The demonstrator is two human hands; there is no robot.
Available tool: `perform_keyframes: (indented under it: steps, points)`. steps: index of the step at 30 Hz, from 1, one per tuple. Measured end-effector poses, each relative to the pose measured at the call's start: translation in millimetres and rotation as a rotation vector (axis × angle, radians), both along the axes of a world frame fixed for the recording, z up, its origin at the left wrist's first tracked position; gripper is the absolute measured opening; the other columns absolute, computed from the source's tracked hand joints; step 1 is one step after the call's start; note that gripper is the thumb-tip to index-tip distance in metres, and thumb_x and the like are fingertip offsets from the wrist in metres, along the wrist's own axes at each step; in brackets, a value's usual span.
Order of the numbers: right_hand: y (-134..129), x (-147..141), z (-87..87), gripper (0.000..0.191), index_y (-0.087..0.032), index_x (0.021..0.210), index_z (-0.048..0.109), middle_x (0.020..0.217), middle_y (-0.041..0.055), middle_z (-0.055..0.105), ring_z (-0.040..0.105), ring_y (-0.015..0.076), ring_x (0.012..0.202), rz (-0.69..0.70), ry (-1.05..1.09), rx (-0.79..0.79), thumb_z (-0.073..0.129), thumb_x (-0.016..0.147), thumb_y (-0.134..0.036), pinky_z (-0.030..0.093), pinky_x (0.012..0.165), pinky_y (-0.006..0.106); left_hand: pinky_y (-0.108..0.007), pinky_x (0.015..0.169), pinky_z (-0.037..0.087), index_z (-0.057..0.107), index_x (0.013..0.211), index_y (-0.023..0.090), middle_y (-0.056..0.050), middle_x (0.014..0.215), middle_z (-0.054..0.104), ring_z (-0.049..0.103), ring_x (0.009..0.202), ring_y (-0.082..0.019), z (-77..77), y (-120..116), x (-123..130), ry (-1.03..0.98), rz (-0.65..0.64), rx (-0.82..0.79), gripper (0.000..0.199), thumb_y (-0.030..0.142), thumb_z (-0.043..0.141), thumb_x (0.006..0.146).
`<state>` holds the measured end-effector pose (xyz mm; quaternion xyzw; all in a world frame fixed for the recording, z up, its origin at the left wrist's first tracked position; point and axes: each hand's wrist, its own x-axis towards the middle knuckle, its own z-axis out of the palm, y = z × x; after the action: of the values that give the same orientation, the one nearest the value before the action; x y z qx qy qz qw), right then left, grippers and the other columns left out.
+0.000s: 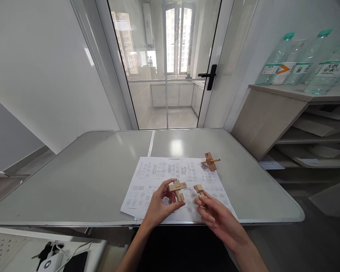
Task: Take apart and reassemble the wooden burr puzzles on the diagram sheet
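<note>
My left hand [161, 206] is closed around several light wooden puzzle pieces [178, 186] fitted together, above the printed sheets. A short distance to the right, my right hand [215, 211] grips a single notched wooden puzzle piece [199, 189] between thumb and fingers; its lower part is hidden by the fingers. The two hands are apart, and the pieces do not touch. Beyond my right hand, a darker brown group of joined wooden pieces [210, 161] rests at the sheets' upper right corner. Printed diagrams cover the paper sheets [133, 189] beneath both hands.
The grey table [73, 181] reaches to a glass door [181, 102] with a black handle [211, 77]. At right, plastic bottles [277, 62] stand on a wooden shelf [272, 105]. At lower left, a white surface [14, 245] holds a black phone [76, 261], cables and a white device [50, 263].
</note>
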<state>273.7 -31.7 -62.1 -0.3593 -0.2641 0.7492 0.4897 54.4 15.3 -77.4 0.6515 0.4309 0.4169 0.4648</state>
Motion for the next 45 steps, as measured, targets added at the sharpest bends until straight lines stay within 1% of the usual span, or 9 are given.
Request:
perform_keyframes:
  steps: [3, 4, 7, 9, 14, 20, 25, 37, 45]
  points:
    - [-5, 0, 2.1, 0.037, -0.022, 0.098, 0.061, 0.106, 0.0062, 0.071, 0.039, 0.0037, 0.045, 0.066, -0.139, 0.03, 0.075, 0.088, -0.055, 0.026, 0.035, 0.019, -0.036, 0.084, 0.056, 0.057, 0.141, 0.026, -0.001, 0.095, 0.07, 0.06, 0.076, -0.016, 0.5, 0, 0, 0.004, -0.004, 0.004, 0.071, 0.031, 0.087, 0.077]
    - [-6, -1, 2.1, 0.043, -0.021, 0.099, 0.061, 0.104, 0.0074, 0.073, 0.042, 0.0037, 0.042, 0.111, -0.163, 0.037, 0.072, 0.088, -0.06, 0.026, 0.034, 0.019, -0.036, 0.085, 0.056, 0.056, 0.141, 0.026, -0.001, 0.097, 0.071, 0.061, 0.077, -0.016, 0.8, -1, -1, 0.002, -0.007, 0.007, 0.071, 0.031, 0.087, 0.077]
    - [-9, -6, -0.5, 0.054, -0.019, 0.1, 0.06, 0.074, 0.0014, 0.07, 0.049, 0.0061, 0.037, 0.253, -0.197, 0.067, 0.066, 0.089, -0.071, 0.03, 0.032, 0.017, -0.037, 0.087, 0.055, 0.056, 0.14, 0.026, -0.003, 0.103, 0.072, 0.064, 0.083, -0.018, 2.4, -2, -1, -0.02, -0.025, 0.014, 0.07, 0.032, 0.088, 0.078]
    - [-9, -10, -4.0, 0.058, -0.019, 0.1, 0.057, 0.058, -0.0046, 0.063, 0.049, 0.0076, 0.034, 0.282, -0.258, 0.079, 0.062, 0.089, -0.075, 0.032, 0.032, 0.016, -0.036, 0.087, 0.055, 0.057, 0.139, 0.026, -0.003, 0.105, 0.072, 0.063, 0.083, -0.018, 3.3, -3, -2, -0.035, -0.035, 0.016, 0.071, 0.033, 0.09, 0.076]
    - [-9, -19, -13.1, 0.068, -0.02, 0.091, 0.056, 0.046, -0.0071, 0.056, 0.044, 0.0085, 0.03, 0.267, -0.431, 0.079, 0.046, 0.087, -0.087, 0.03, 0.029, 0.016, -0.036, 0.084, 0.055, 0.059, 0.135, 0.027, 0.0, 0.097, 0.069, 0.058, 0.074, -0.015, 2.7, -5, -3, -0.046, -0.049, 0.033, 0.071, 0.034, 0.093, 0.074]
    - [-8, -17, -14.9, 0.069, -0.021, 0.072, 0.052, 0.037, -0.0098, 0.042, 0.033, 0.0067, 0.026, 0.248, -0.538, 0.082, 0.038, 0.093, -0.085, 0.023, 0.029, 0.017, -0.036, 0.087, 0.054, 0.062, 0.135, 0.027, -0.002, 0.098, 0.07, 0.059, 0.079, -0.017, 4.7, -6, -4, 0.005, -0.092, 0.033, 0.072, 0.038, 0.093, 0.072]
    - [-10, -17, -10.0, 0.07, -0.024, 0.066, 0.047, 0.036, -0.01, 0.036, 0.033, 0.0082, 0.025, 0.199, -0.671, 0.084, 0.037, 0.091, -0.088, 0.023, 0.028, 0.02, -0.038, 0.093, 0.053, 0.065, 0.135, 0.031, -0.006, 0.118, 0.069, 0.062, 0.098, -0.023, 8.1, -5, -6, 0.061, -0.184, 0.052, 0.073, 0.035, 0.095, 0.069]
    - [-14, -16, -3.1, 0.07, -0.025, 0.061, 0.044, 0.033, -0.0081, 0.033, 0.038, 0.0114, 0.025, 0.202, -0.816, 0.15, 0.034, 0.094, -0.086, 0.022, 0.033, 0.024, -0.043, 0.103, 0.051, 0.069, 0.133, 0.036, -0.008, 0.126, 0.063, 0.061, 0.117, -0.029, 10.0, -6, -3, 0.064, -0.296, 0.137, 0.072, 0.036, 0.097, 0.067]
    - [-16, -16, -0.6, 0.065, -0.025, 0.063, 0.045, 0.032, -0.0076, 0.036, 0.044, 0.0137, 0.025, 0.23, -0.891, 0.188, 0.036, 0.097, -0.08, 0.021, 0.03, 0.023, -0.045, 0.102, 0.052, 0.07, 0.13, 0.028, -0.01, 0.126, 0.072, 0.067, 0.115, -0.031, 13.7, -7, -1, 0.044, -0.318, 0.066, 0.066, 0.037, 0.095, 0.07]
